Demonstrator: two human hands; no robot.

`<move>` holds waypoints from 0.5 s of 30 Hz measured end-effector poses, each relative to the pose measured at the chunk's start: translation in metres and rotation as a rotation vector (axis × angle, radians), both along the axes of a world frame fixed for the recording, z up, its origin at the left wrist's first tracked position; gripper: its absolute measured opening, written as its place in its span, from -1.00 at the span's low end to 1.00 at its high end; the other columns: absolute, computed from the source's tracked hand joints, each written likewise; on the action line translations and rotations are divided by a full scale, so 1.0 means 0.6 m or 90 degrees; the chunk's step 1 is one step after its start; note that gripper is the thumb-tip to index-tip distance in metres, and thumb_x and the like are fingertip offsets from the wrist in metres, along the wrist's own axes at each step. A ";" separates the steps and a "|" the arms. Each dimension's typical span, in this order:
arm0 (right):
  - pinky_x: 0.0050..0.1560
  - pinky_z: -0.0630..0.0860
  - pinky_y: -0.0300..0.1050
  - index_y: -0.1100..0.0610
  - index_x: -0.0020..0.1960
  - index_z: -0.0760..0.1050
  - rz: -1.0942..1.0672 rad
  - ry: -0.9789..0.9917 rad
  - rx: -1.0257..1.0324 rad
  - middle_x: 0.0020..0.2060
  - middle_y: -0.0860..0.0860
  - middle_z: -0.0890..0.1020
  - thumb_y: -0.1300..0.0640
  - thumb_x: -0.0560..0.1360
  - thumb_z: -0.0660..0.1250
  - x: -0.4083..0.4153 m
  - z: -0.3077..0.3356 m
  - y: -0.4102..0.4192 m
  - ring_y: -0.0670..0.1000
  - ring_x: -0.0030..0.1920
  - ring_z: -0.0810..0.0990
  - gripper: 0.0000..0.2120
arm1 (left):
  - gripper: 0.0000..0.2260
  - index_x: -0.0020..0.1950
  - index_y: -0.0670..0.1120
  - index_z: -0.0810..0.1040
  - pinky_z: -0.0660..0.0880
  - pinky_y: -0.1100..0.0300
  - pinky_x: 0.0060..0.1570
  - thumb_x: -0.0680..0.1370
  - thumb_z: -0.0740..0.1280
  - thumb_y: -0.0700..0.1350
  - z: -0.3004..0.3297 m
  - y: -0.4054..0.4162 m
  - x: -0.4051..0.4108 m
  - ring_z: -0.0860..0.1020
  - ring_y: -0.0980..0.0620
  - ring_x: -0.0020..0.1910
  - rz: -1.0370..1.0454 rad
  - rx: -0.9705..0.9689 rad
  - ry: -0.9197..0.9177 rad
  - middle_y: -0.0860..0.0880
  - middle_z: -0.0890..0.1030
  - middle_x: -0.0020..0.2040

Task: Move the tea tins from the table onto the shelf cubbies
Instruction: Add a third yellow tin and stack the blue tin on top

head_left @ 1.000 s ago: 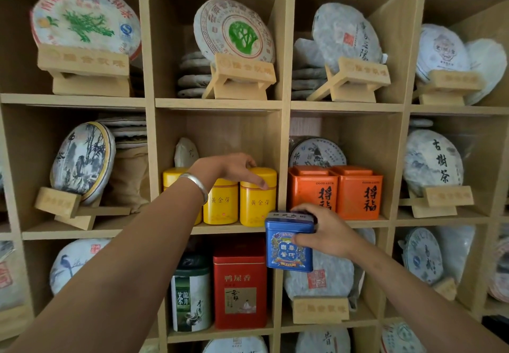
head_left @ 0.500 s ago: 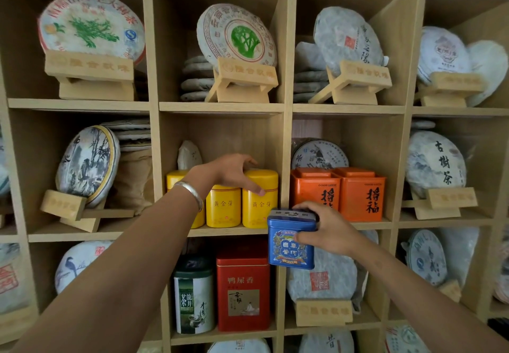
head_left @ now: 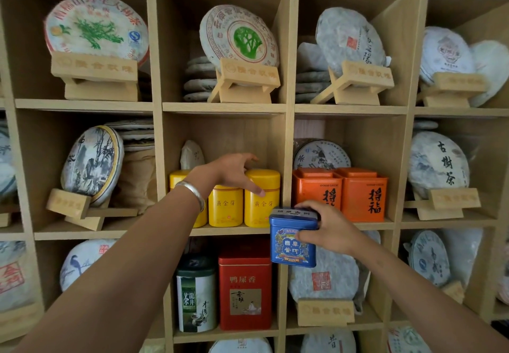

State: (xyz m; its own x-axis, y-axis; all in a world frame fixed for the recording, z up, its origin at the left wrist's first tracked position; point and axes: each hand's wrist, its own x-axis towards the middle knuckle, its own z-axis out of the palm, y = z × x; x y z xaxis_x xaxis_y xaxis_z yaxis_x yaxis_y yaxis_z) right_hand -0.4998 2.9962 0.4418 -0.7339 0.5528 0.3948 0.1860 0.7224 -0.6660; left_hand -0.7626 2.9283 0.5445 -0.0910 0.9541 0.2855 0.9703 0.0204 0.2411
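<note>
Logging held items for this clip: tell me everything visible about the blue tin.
The blue tin is a small box with rounded corners, seemingly metal, glossy blue, with a colourful front label bearing white characters and a lid printed on top. It is upright, held in the air by the right hand, fingers over lid and front, before the shelf divider, below the yellow tins. It rests on no shelf.

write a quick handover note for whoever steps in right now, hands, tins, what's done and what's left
Left hand: open, resting over the top of the rightmost yellow tin in the middle cubby, gripping nothing.
Right hand: fingers closed on the blue tin, held in the air in front of the shelf divider, not yet shelved.
Done: three yellow tins, two orange tins, a red tin and a green tin stand in cubbies.
Left: set the blue tin into a cubby. The table is out of view, so remaining tins are unknown.
</note>
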 end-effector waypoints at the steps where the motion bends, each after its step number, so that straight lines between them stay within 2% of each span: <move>1: -0.13 0.59 -0.25 -0.05 0.16 0.47 -0.001 0.000 -0.001 -0.04 -0.12 0.66 0.07 0.27 0.51 0.000 0.001 0.000 -0.20 -0.07 0.64 -0.51 | -0.04 0.49 0.02 0.23 0.43 0.08 0.19 0.20 0.55 0.27 0.001 -0.002 0.000 0.45 -0.07 0.29 0.001 -0.004 0.012 -0.06 0.46 0.37; 5: -0.13 0.59 -0.23 -0.07 0.14 0.47 0.001 0.000 0.002 -0.04 -0.11 0.65 0.08 0.27 0.51 -0.004 0.002 -0.001 -0.19 -0.07 0.64 -0.52 | -0.17 0.43 0.01 0.35 0.41 0.15 0.07 0.25 0.55 0.23 0.002 -0.001 -0.001 0.47 -0.05 0.24 0.005 -0.006 0.054 -0.05 0.49 0.33; 9: -0.20 0.55 -0.31 -0.13 0.10 0.46 0.007 0.003 -0.006 -0.05 -0.12 0.65 0.06 0.25 0.51 -0.005 0.005 -0.003 -0.21 -0.07 0.64 -0.54 | -0.20 0.40 0.00 0.39 0.38 0.18 0.01 0.25 0.54 0.24 0.001 -0.001 -0.001 0.49 -0.04 0.20 0.003 0.005 0.058 -0.05 0.51 0.30; 13: -0.19 0.54 -0.32 -0.11 0.12 0.46 0.003 0.002 -0.009 -0.05 -0.12 0.65 0.07 0.26 0.51 -0.003 0.006 -0.001 -0.21 -0.07 0.64 -0.53 | -0.17 0.42 0.01 0.36 0.40 0.16 0.02 0.24 0.54 0.26 0.000 0.001 -0.004 0.48 -0.04 0.21 0.001 0.000 0.048 -0.06 0.50 0.31; 15: -0.16 0.57 -0.27 -0.09 0.13 0.47 0.001 0.002 -0.005 -0.05 -0.11 0.66 0.07 0.26 0.51 0.000 0.006 0.000 -0.20 -0.07 0.64 -0.53 | -0.09 0.47 0.03 0.26 0.42 0.12 0.11 0.23 0.54 0.27 0.000 -0.002 -0.005 0.46 -0.06 0.26 -0.002 0.003 0.012 -0.07 0.48 0.34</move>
